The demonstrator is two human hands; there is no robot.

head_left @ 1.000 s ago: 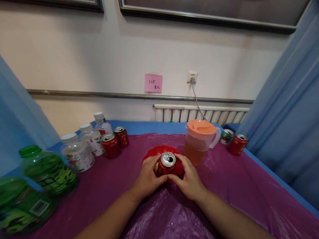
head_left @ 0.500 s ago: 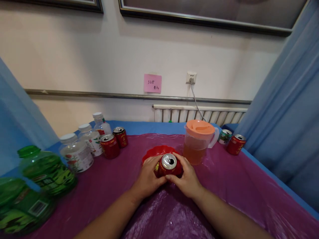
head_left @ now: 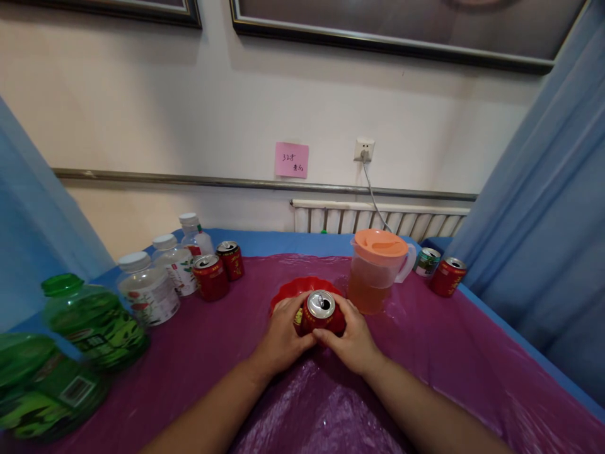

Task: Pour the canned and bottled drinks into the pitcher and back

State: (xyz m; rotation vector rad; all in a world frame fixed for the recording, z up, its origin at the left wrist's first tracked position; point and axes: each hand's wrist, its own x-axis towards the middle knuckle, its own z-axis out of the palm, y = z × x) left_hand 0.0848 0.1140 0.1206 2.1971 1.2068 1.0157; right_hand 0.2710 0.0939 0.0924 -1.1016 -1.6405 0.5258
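Note:
Between my two hands is an opened red drink can (head_left: 321, 309), upright with its silver top facing me. My left hand (head_left: 285, 334) wraps its left side, and my right hand (head_left: 352, 337) wraps the right; the thumbs come close together at the front. Behind the can sits a red scalloped bowl (head_left: 293, 289), partly covered by my hands and the can. Just to the right of the bowl stands a clear pitcher (head_left: 373, 277) with an orange lid and amber liquid inside. The can's base is hidden.
On the left are green bottles (head_left: 94, 328), white-capped bottles (head_left: 149, 293) and two red cans (head_left: 210, 277). A green can (head_left: 426, 261) and a red can (head_left: 449, 277) stand at the right. Purple plastic sheeting (head_left: 203, 372) covers the table; blue curtains (head_left: 543, 221) hang beside it.
The view has shifted very slightly. Both hands stay around the can, and nothing on the table has visibly moved.

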